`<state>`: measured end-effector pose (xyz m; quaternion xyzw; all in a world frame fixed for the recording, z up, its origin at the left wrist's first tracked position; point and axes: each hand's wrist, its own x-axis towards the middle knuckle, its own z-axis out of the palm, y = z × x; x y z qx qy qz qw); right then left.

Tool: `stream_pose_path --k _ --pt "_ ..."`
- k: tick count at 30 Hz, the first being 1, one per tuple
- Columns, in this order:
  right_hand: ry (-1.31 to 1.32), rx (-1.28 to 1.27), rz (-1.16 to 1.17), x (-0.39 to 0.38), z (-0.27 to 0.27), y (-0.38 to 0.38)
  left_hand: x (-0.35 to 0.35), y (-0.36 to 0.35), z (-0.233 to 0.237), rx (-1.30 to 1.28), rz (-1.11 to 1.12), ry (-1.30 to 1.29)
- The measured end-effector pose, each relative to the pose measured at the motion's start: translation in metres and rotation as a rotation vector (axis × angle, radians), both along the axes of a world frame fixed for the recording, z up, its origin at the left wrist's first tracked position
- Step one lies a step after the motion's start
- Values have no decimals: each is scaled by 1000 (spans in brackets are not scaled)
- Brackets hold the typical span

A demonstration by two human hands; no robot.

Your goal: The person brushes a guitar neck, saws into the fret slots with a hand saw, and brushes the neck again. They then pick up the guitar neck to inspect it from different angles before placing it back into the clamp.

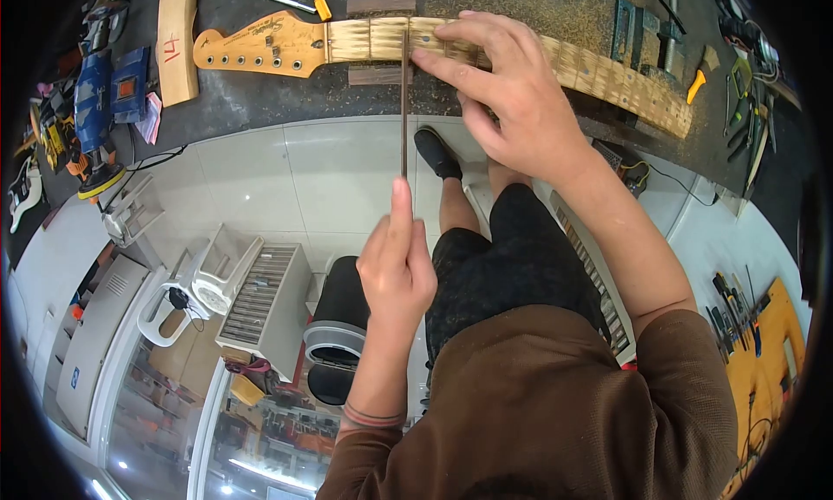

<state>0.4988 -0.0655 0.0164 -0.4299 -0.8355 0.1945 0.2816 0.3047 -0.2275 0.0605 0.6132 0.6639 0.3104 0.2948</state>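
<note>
A guitar neck point(599, 66) lies across the dark bench, its headstock point(260, 44) to the left and its fretboard bare wood with dark marks. My left hand point(397, 274) is closed around the near end of a thin, narrow file point(404, 127), index finger stretched along it. The far end of this tool rests across the fretboard, beside the fingertips of my right hand. Spread over the neck, my right hand point(512, 92) has its fingers apart and touches the fretboard near the file. Whatever handle the file has is hidden in my left palm.
Sawdust point(521, 1) covers the bench behind the neck. A wooden block point(179, 44) and a yellow-handled screwdriver point(319, 3) lie near the headstock. At left is a blue polisher point(93, 101); a clamp point(646, 36) stands at right. Below are a bin point(334, 339) and white stools point(200, 283).
</note>
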Motion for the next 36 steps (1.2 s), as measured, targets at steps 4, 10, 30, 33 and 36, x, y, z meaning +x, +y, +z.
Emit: stream_pose_path --k 4,10,30,33,36 --pt "4 -7 8 2 2 -1 14 82 -8 49 -14 -7" --pt "7 -22 19 2 1 1 2 0 -14 -45 12 -20" --pt "-42 -21 -153 -18 9 3 -9 -75 -8 11 34 9" --pt "46 -34 95 -1 15 7 -2 -54 -6 12 74 15" --pt "47 -44 152 22 11 1 4 -41 -7 33 40 -19"
